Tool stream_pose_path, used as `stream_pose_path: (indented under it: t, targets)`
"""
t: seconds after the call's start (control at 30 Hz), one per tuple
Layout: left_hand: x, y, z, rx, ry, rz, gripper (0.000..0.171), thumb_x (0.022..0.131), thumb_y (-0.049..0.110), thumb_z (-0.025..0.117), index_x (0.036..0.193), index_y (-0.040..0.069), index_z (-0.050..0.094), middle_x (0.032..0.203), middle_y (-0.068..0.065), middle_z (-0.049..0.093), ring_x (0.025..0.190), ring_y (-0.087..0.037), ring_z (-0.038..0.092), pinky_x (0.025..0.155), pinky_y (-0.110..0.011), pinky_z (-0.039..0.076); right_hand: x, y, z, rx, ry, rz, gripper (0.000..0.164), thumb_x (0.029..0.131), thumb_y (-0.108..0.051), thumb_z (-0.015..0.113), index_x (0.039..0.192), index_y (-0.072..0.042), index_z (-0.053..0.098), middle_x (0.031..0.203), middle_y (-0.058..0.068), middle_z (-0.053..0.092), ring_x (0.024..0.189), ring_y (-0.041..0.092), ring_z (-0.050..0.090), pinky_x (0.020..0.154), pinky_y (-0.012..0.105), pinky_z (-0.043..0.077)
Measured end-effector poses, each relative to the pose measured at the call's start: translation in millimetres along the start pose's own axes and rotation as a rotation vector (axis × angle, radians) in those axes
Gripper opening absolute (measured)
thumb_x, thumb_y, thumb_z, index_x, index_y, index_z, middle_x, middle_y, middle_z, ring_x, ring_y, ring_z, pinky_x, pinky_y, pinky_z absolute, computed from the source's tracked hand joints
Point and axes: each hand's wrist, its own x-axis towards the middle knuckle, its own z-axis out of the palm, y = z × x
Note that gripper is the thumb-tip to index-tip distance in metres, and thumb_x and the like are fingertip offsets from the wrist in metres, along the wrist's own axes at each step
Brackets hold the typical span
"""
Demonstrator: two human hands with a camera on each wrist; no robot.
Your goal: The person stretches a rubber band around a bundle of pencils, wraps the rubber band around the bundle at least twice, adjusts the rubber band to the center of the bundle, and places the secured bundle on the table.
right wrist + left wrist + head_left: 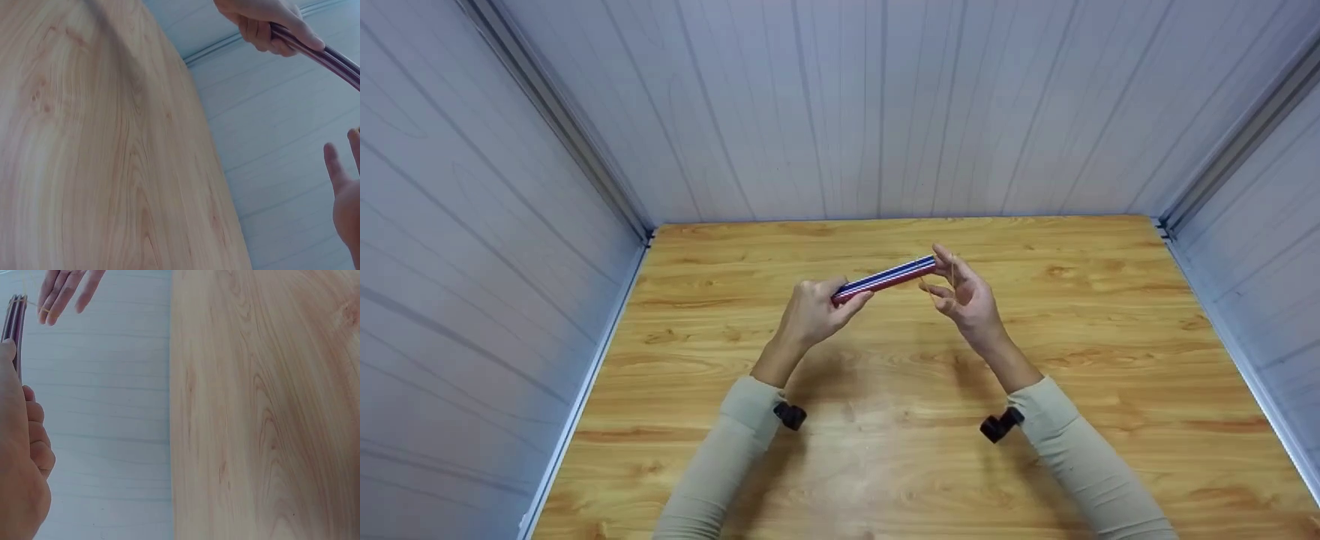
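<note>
Fingers of a left hand (810, 313) clamp one end of a bundle of slim, straight sticks (889, 279), smooth and striped blue, white and red, which slants up from the grip above a wood-grained tabletop (885, 457). At the far end, a right hand (976, 306) spreads its fingers apart, a thin, yellowish elastic band (928, 290) stretching between them and the stick ends.

The left hand (270, 22) grips a bundle of slender, glossy dark-reddish rods (339, 64) slanting past the right edge. Below, the right hand (350, 208), partly cut off, points its fingers upward. Wood-grain tabletop (112, 169) meets a pale wall (275, 129).
</note>
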Motion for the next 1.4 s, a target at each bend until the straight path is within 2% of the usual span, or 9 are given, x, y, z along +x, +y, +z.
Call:
stream_pose_path:
  t: [0.17,0.27,0.43,0.53,0.67,0.77,1.0,1.27,1.4]
  targets:
    - [1.8,-2.5,-9.2,0.043,-0.048,0.048,0.037,0.101,0.029,0.086,0.082,0.003,0.068,0.060,-0.007,0.057,0.054,-0.007,0.034,0.055,-0.020,0.023,4.9,-11.0,-2.1,-0.043,-0.052,-0.002,0.114,0.088,-0.041,0.098,0.163,0.020,0.039,0.143,-0.005,0.073,0.130,0.006,0.068,0.105,0.025,0.063]
    - [2.6,-2.7,-14.2,0.059,-0.064,0.074,0.037,0.099,0.030,0.088,0.081,0.004,0.069,0.060,-0.007,0.060,0.054,-0.006,0.036,0.054,-0.021,0.026,5.5,-14.9,-4.6,-0.085,-0.078,-0.015,0.101,0.090,-0.030,0.097,0.161,0.019,0.044,0.137,0.000,0.076,0.130,0.007,0.070,0.104,0.024,0.063]
    - [7.5,0.9,-19.2,0.062,-0.093,0.117,0.034,0.097,0.032,0.090,0.086,0.004,0.075,0.063,-0.008,0.067,0.056,-0.006,0.040,0.054,-0.023,0.034,6.5,-17.1,-7.5,-0.169,-0.139,-0.052,0.089,0.090,-0.014,0.096,0.154,0.025,0.047,0.133,-0.003,0.078,0.130,0.006,0.072,0.106,0.021,0.061]
    - [9.7,2.1,-19.4,0.093,-0.104,0.142,0.035,0.097,0.034,0.090,0.087,0.004,0.074,0.062,-0.008,0.064,0.056,-0.005,0.037,0.055,-0.023,0.031,7.4,-18.4,-7.0,-0.226,-0.168,-0.072,0.079,0.089,-0.002,0.094,0.149,0.026,0.051,0.132,-0.006,0.079,0.128,0.005,0.073,0.106,0.020,0.061]
    - [9.8,3.2,-18.0,0.157,-0.102,0.188,0.037,0.097,0.036,0.090,0.087,0.005,0.073,0.062,-0.005,0.061,0.056,-0.004,0.033,0.055,-0.021,0.027,8.9,-19.8,-3.9,-0.296,-0.194,-0.078,0.069,0.087,0.009,0.090,0.146,0.023,0.056,0.130,-0.012,0.078,0.125,0.004,0.073,0.103,0.020,0.061]
    - [9.5,5.2,-15.7,0.199,-0.099,0.225,0.037,0.097,0.036,0.090,0.087,0.006,0.073,0.063,-0.005,0.063,0.055,-0.003,0.033,0.053,-0.021,0.029,9.0,-19.6,-1.2,-0.339,-0.217,-0.065,0.067,0.088,0.008,0.091,0.146,0.020,0.058,0.129,-0.015,0.077,0.124,0.004,0.072,0.104,0.019,0.060]
    - [10.0,12.4,-10.8,0.264,-0.108,0.275,0.040,0.096,0.040,0.091,0.084,0.007,0.070,0.066,-0.004,0.064,0.056,-0.005,0.038,0.050,-0.025,0.038,5.6,-14.7,0.9,-0.408,-0.262,-0.047,0.070,0.090,-0.008,0.094,0.149,0.011,0.061,0.133,-0.017,0.073,0.126,0.004,0.068,0.114,0.020,0.052]
    - [9.8,12.0,-8.4,0.253,-0.172,0.261,0.041,0.100,0.041,0.085,0.087,0.008,0.065,0.066,-0.003,0.062,0.058,-0.005,0.034,0.054,-0.021,0.027,3.8,-12.7,1.9,-0.437,-0.275,-0.034,0.072,0.089,-0.007,0.094,0.152,0.007,0.061,0.134,-0.009,0.072,0.127,0.004,0.067,0.112,0.020,0.054]
    - [8.1,9.0,-9.6,0.213,-0.214,0.228,0.042,0.103,0.041,0.081,0.086,0.008,0.061,0.064,0.001,0.052,0.058,-0.005,0.031,0.056,-0.020,0.022,2.4,-12.2,4.1,-0.462,-0.280,-0.032,0.070,0.089,-0.003,0.094,0.151,0.007,0.063,0.132,-0.013,0.072,0.127,0.002,0.067,0.111,0.019,0.054]
